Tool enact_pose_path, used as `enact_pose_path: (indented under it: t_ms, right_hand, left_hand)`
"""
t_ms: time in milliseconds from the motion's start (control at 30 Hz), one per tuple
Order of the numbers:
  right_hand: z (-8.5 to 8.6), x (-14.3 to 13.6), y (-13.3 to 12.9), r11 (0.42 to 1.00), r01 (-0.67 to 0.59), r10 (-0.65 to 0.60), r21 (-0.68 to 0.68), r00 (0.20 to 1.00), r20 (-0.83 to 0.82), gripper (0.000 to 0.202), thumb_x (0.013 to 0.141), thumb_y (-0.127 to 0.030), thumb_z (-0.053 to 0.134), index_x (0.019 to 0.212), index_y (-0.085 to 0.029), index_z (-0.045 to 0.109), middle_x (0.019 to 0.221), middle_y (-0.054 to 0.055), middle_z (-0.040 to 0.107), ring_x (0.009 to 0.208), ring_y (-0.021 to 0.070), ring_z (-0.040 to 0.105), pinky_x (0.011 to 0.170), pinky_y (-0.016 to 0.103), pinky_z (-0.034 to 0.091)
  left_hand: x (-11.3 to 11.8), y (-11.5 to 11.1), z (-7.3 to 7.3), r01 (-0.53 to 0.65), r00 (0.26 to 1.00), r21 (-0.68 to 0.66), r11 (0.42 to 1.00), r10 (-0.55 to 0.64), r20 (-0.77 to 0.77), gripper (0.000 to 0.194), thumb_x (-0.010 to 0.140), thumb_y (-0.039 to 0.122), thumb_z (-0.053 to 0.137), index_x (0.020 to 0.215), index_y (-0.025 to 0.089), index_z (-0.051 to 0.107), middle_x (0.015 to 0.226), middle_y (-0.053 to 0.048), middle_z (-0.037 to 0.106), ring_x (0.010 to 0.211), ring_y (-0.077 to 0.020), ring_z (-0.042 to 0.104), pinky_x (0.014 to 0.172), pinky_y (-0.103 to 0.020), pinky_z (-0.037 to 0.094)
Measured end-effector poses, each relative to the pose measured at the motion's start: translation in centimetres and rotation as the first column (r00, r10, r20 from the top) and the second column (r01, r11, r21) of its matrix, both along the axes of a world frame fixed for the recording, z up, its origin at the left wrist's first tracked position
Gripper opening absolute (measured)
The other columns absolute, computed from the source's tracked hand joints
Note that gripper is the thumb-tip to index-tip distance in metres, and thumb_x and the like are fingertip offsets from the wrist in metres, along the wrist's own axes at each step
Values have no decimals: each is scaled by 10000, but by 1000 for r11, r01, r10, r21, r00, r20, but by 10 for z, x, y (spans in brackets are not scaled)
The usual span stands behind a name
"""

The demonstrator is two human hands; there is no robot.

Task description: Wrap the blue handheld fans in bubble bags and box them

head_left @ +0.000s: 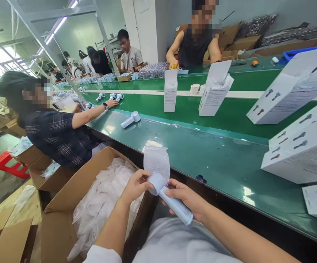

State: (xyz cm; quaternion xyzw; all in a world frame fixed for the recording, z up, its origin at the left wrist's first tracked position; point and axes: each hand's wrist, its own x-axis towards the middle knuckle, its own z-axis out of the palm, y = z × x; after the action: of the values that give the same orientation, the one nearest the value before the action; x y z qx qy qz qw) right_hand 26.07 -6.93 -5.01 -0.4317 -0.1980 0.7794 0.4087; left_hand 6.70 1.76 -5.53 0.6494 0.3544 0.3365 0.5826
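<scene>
A pale-blue plastic device with a round head and a straight handle [175, 204] is held off the near edge of the dark-green, glossy worktop [202, 157]. The left hand [136, 186] is nearly closed, thumb and fingers pinching the round head; the right hand [182, 195] curls loosely round the handle close to the head. A translucent bubble-wrap piece [157, 160] rises from the head; whether it surrounds the head or only lies against it, I cannot tell. Wrapping looks barely begun: the handle is wholly bare.

A second pale-blue device [131, 119] lies unwrapped towards the worktop's far edge. More bubble-wrap pieces [103, 201] fill the open brown cardboard box [73, 182] beside the left forearm. Beyond, white printed cartons [216, 89] stand with flaps raised, their contents mostly hidden.
</scene>
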Motion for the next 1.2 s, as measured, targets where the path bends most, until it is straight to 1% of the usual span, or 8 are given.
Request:
enact_pose_path:
  t_ms: [167, 333, 467, 667, 833, 933, 1067, 1200]
  right_hand:
    - [-8, 7, 0, 998, 46, -47, -43, 999, -22, 431, 692, -283, 742, 1032, -198, 491, 821, 18, 619, 688, 182, 668, 447, 251, 544]
    - [-12, 16, -7, 999, -41, 43, 18, 993, -107, 458, 695, -282, 755, 1083, -200, 525, 904, 28, 621, 679, 176, 669, 432, 244, 538]
    - [-15, 24, -9, 1000, -26, 26, -1, 995, -92, 505, 694, -273, 753, 1141, -203, 530, 959, 52, 631, 675, 177, 674, 433, 246, 535]
    - [-15, 32, -6, 986, 124, -133, -107, 988, -74, 554, 680, -265, 757, 1171, -202, 508, 824, 23, 617, 641, 177, 669, 427, 247, 525]
    - [-13, 38, -5, 996, 60, -67, -71, 992, -109, 538, 692, -270, 753, 1172, -194, 521, 891, 52, 633, 652, 177, 667, 420, 251, 524]
    - [-15, 39, -6, 991, 84, -93, -105, 992, -88, 510, 694, -259, 744, 1154, -198, 532, 864, 39, 625, 654, 179, 671, 422, 244, 518]
    - [-12, 38, -8, 980, 146, -155, -137, 986, -59, 525, 690, -243, 745, 1166, -193, 530, 855, 34, 630, 637, 178, 671, 422, 254, 522]
    - [-4, 35, -13, 981, 168, -176, -95, 981, -83, 545, 693, -262, 760, 1185, -202, 533, 896, 51, 656, 654, 186, 676, 441, 277, 542]
  left_hand:
    - [5, 11, -1, 19, 1000, 103, 994, -19, 5, 236, 743, 400, 744, 782, 171, 702, 795, -35, 599, 784, -157, 560, 762, -298, 441]
    - [9, 20, 7, 265, 964, -196, 944, -254, 79, 395, 595, 428, 843, 822, 159, 665, 847, -27, 576, 763, -139, 520, 690, -259, 413]
    - [17, 20, 6, 290, 955, -335, 896, -291, 50, 367, 590, 386, 833, 651, 144, 564, 636, 19, 514, 603, -97, 445, 598, -239, 357]
    - [30, 10, 0, 133, 978, 56, 989, -122, -171, 142, 721, 225, 697, 672, 163, 579, 912, -53, 602, 864, -168, 531, 784, -294, 411]
    - [43, 19, -8, 144, 989, -269, 952, -128, 76, 410, 528, 247, 852, 802, 173, 556, 775, 15, 574, 697, -114, 529, 651, -239, 413]
    - [47, 23, -11, 138, 990, -320, 937, -133, 37, 382, 535, 311, 850, 701, 153, 544, 635, 39, 535, 600, -91, 480, 596, -228, 382]
    - [44, 8, -3, 54, 974, 127, 990, -24, -225, 163, 742, 246, 694, 676, 164, 569, 635, 12, 552, 625, -118, 500, 616, -255, 402]
    - [34, -21, -2, 51, 944, 760, 648, 217, -248, 129, 850, 93, 525, 815, 191, 600, 758, -50, 611, 743, -169, 557, 694, -298, 460]
